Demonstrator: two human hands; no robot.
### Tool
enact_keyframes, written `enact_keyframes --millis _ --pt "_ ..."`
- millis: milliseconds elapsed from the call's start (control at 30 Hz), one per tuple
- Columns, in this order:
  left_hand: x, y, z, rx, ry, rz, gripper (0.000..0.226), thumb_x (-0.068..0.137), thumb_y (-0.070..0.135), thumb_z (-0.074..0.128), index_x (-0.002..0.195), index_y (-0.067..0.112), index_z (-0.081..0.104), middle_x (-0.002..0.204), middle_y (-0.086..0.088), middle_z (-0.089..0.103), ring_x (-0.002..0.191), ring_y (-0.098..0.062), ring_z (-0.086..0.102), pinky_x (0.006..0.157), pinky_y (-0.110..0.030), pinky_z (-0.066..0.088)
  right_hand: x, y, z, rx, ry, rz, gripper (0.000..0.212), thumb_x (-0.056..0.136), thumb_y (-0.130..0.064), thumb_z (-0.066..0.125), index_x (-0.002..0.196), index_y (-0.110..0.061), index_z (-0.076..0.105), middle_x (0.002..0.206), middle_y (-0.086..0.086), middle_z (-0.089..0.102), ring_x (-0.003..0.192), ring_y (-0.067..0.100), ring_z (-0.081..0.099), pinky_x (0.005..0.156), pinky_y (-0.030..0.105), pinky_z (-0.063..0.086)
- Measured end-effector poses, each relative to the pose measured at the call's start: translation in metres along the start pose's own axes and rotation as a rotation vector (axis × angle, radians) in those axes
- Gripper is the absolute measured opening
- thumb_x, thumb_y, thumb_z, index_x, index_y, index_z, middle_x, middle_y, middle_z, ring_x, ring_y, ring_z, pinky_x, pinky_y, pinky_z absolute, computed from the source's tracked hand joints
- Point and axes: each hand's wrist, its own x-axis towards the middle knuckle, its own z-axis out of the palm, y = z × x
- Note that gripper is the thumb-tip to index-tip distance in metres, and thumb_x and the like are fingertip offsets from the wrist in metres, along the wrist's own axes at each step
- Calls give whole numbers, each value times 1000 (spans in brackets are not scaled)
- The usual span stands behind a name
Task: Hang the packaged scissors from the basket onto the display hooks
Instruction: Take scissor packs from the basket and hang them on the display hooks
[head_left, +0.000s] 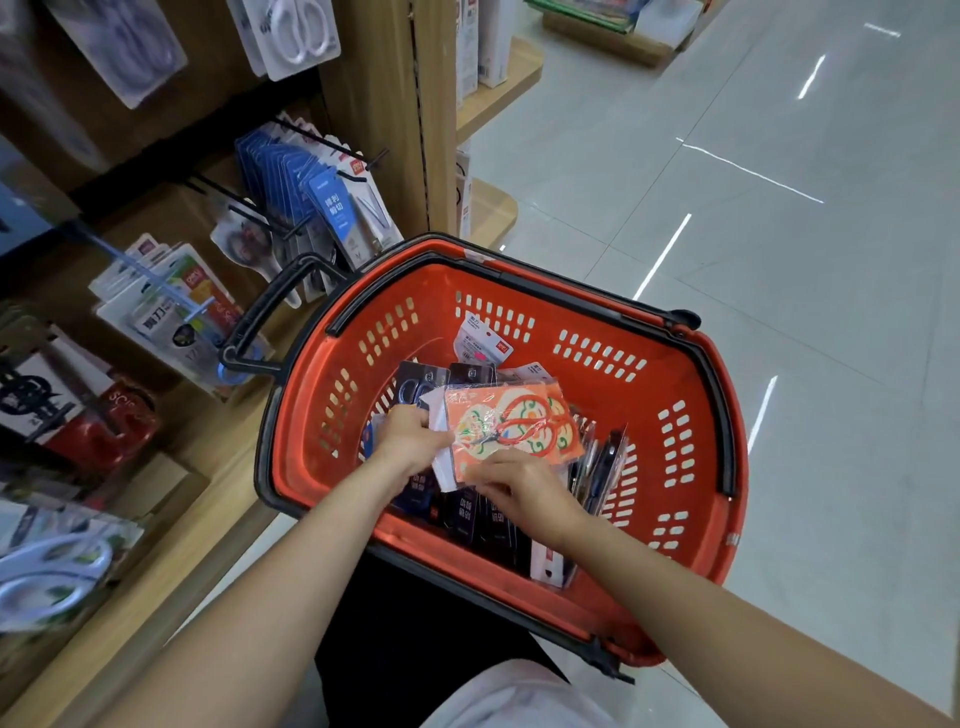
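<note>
SURFACE: glossy tiled aisle floor (779, 234); wooden display shelving (374, 104) at left | COUNT: one red basket (691, 395); one orange scissors pack (511, 423) atop dark packs (467, 514), number unclear | HANDS: left hand (410, 439) grips pack's left edge; right hand (519, 480) pinches its near edge | CLEARANCE: basket's left rim near display hooks (249, 200); floor open at right

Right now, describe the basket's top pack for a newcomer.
Find the red plastic shopping basket beside the wooden shelves. Topmost in it is a flat orange clear-wrapped pack. Neighbours are dark or white; only this shows red-handled scissors.
</note>
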Motion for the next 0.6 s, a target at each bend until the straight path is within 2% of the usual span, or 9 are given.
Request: enact_keyframes --millis 67,133,200,300,367,433,500,533,600 --pt "-1 1 -3 54 22 -3 22 89 13 76 78 7 58 79 -8 53 64 -20 45 56 -30 32 1 2 -8 112 16 194 19 93 -14 76 111 -16 79 101 -1 76 89 11 69 85 34 59" --pt "-3 2 -9 157 42 -10 19 92 17 71 93 9 55 86 -3 50 74 -20 48 59 -30 32 4 7 -21 224 192 429 23 92 -15 77 115 -16 77 110 -3 75 96 8 69 86 37 61" --pt "-6 2 -19 273 92 3 18 92 18 68 96 7 55 82 -2 53 73 -20 52 57 -31 34 9 15 -37 338 367 676 41 90 -17 79 130 -16 68 123 0 70 101 12 70 77 36 65" --pt "-9 3 -37 336 176 24 24 91 25 69 81 10 53 73 -3 52 68 -24 51 53 -32 29 11 31 -46 601 262 961 76 84 -19 84 149 -14 44 141 7 58 95 21 74 77 41 65" --pt "-9 -1 -45 295 227 48 33 91 27 70 71 12 48 69 -3 50 62 -22 47 53 -33 28 10 34 -41 620 99 1023 85 85 -18 84 155 -12 36 151 10 49 112 26 68 92 46 61" --pt "-6 -6 -46 165 233 83 28 90 25 70 73 7 56 71 -4 59 66 -25 56 58 -36 42 7 32 -33 600 41 1002 80 87 -15 82 154 -9 38 152 8 48 125 27 59 96 41 57" --pt "-5 -11 -41 24 180 107 21 90 24 71 100 6 69 96 -9 73 85 -28 68 75 -41 55 6 29 -28 666 57 989 77 87 -9 81 153 -7 40 143 6 54 118 24 64 84 33 60" --pt "-6 -13 -38 -15 144 117 28 90 24 75 111 6 67 105 -11 72 87 -26 68 75 -39 55 6 27 -28 708 55 989 75 87 -7 81 151 -8 43 141 7 56 112 22 67 79 32 61" --pt "-7 -15 -33 -74 106 158 30 87 18 82 109 12 62 103 -11 71 81 -20 67 69 -37 55 6 27 -28 742 47 994 67 86 -5 81 146 -11 50 138 8 59 108 21 70 79 35 63"
